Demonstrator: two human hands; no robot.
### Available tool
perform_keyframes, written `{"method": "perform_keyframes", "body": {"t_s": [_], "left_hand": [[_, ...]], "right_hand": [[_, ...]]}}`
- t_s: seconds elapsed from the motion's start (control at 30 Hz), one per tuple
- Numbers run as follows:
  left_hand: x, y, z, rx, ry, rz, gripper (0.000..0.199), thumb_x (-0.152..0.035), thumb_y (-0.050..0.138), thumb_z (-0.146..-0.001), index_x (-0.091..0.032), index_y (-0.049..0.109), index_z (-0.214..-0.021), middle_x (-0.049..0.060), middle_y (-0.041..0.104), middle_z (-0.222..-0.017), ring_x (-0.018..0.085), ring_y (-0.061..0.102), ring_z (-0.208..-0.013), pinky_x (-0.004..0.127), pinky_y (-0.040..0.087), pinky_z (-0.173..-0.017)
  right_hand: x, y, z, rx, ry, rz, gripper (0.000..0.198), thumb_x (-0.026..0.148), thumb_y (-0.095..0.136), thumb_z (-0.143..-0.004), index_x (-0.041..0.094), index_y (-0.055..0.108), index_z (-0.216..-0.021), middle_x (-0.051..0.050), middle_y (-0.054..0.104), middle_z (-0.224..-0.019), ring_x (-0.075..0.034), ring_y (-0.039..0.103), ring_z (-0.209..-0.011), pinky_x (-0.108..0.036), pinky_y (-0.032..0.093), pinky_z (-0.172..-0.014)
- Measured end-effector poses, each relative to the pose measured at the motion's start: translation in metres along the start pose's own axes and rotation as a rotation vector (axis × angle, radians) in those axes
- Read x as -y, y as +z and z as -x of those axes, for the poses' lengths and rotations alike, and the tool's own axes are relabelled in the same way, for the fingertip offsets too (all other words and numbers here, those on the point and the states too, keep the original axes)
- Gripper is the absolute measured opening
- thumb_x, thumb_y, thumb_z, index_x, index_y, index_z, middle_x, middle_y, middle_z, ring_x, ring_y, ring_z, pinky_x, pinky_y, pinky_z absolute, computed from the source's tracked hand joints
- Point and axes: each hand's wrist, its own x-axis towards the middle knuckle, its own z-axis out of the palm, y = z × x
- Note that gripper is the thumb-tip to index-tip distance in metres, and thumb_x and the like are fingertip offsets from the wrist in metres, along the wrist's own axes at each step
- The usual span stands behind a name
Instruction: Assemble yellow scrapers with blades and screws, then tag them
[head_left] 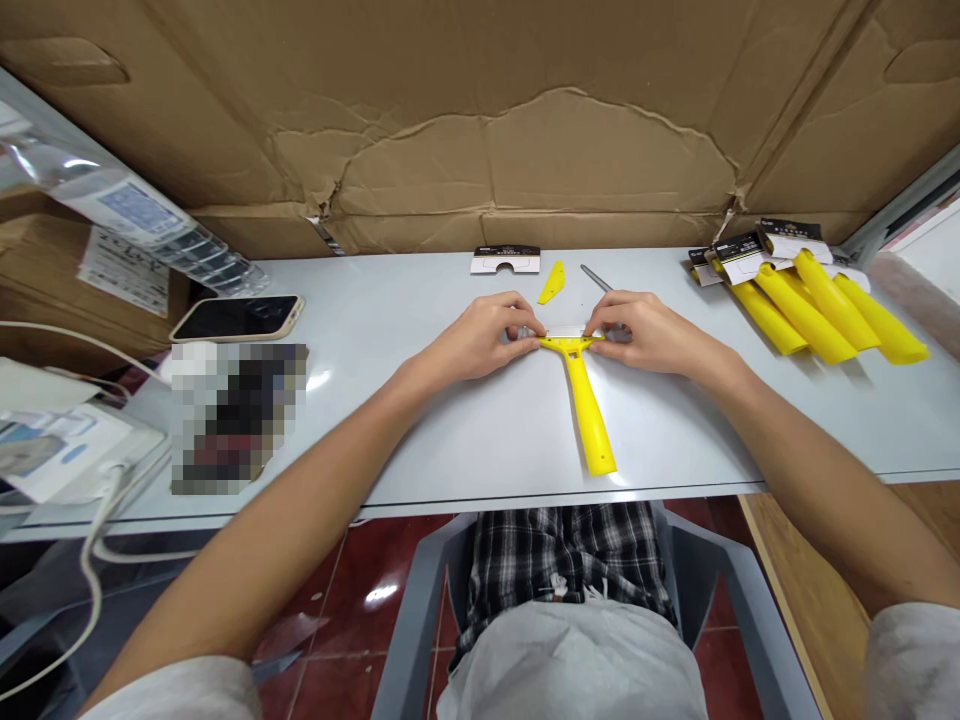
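A yellow scraper (pixel 589 410) lies on the table, its handle pointing toward me and its wide head away. A thin pale blade (pixel 564 331) runs along the head. My left hand (pixel 499 335) pinches the left end of the head between thumb and fingers. At the right end, my right hand (pixel 637 330) has a like pinch. A slim grey rod-like tool (pixel 595 277) sticks out beyond the right hand; whether that hand also holds it I cannot tell. Just past the head is a loose flat yellow piece (pixel 552 283) with small holes.
Behind it lies a black-and-white card (pixel 505 260). Several yellow scraper handles (pixel 817 310) with header cards are piled at the right. A phone (pixel 238 318), a plastic bottle (pixel 142 215) and white cables (pixel 94 560) are on the left. A cardboard wall (pixel 525 120) closes off the back.
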Motion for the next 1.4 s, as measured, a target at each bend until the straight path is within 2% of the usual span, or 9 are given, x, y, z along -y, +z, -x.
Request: {"method": "perform_keyframes", "body": {"t_s": [0.17,0.47,0.7,0.8,0.97,1.17,1.4], "left_hand": [[-0.002,-0.001,0.000,0.007,-0.007,-0.015,0.024,-0.037,0.071,-0.104,-0.026,0.089,-0.117,0.010,0.078,-0.122,0.021,0.072,-0.093,0.039,0.060,-0.090],[-0.003,-0.001,-0.001,0.011,-0.040,0.019,0.026,-0.035,0.076,-0.100,-0.024,0.085,-0.122,0.009,0.077,-0.122,0.018,0.070,-0.084,0.039,0.061,-0.089],[-0.003,-0.004,0.000,0.010,-0.043,0.025,0.026,-0.036,0.078,-0.098,-0.023,0.083,-0.121,0.008,0.077,-0.121,0.017,0.070,-0.083,0.038,0.060,-0.088],[-0.005,-0.009,-0.001,-0.005,-0.046,0.034,0.030,-0.037,0.079,-0.095,-0.024,0.083,-0.122,0.008,0.078,-0.121,0.019,0.072,-0.088,0.038,0.061,-0.089],[-0.009,-0.019,-0.002,-0.099,-0.075,0.045,0.033,-0.038,0.071,-0.096,-0.023,0.084,-0.122,0.010,0.082,-0.125,0.025,0.074,-0.107,0.037,0.061,-0.086],[-0.008,-0.020,-0.003,-0.111,-0.098,0.054,0.035,-0.038,0.069,-0.094,-0.023,0.084,-0.121,0.011,0.082,-0.128,0.026,0.075,-0.111,0.038,0.063,-0.087],[-0.009,-0.020,-0.003,-0.112,-0.094,0.059,0.034,-0.037,0.068,-0.094,-0.023,0.084,-0.121,0.010,0.082,-0.128,0.027,0.075,-0.113,0.039,0.064,-0.090]], "right_hand": [[0.002,-0.001,0.001,-0.010,-0.010,-0.001,0.033,0.039,0.070,-0.098,0.019,0.085,-0.121,-0.011,0.073,-0.121,-0.014,0.063,-0.097,-0.027,0.045,-0.089],[0.004,-0.002,0.001,-0.012,0.017,-0.002,0.038,0.040,0.072,-0.097,0.021,0.082,-0.127,-0.010,0.071,-0.126,-0.016,0.064,-0.104,-0.028,0.047,-0.093],[0.005,-0.002,0.002,-0.042,0.011,-0.028,0.039,0.041,0.073,-0.096,0.019,0.082,-0.126,-0.011,0.071,-0.125,-0.015,0.063,-0.098,-0.029,0.049,-0.093],[0.006,-0.007,0.003,-0.083,0.006,-0.024,0.039,0.044,0.074,-0.095,0.019,0.083,-0.124,-0.011,0.071,-0.127,-0.016,0.064,-0.099,-0.030,0.049,-0.095],[0.001,-0.017,0.005,-0.185,0.038,0.017,0.039,0.049,0.070,-0.098,0.020,0.084,-0.121,-0.012,0.071,-0.129,-0.020,0.065,-0.107,-0.034,0.051,-0.099],[-0.011,-0.018,0.005,-0.096,0.090,0.108,0.038,0.038,0.073,-0.093,0.019,0.084,-0.123,-0.013,0.070,-0.129,-0.023,0.065,-0.109,-0.038,0.052,-0.102],[-0.018,-0.030,0.010,-0.120,0.143,0.126,0.035,0.040,0.071,-0.097,0.019,0.083,-0.122,-0.014,0.069,-0.130,-0.019,0.066,-0.099,-0.040,0.054,-0.101]]}}
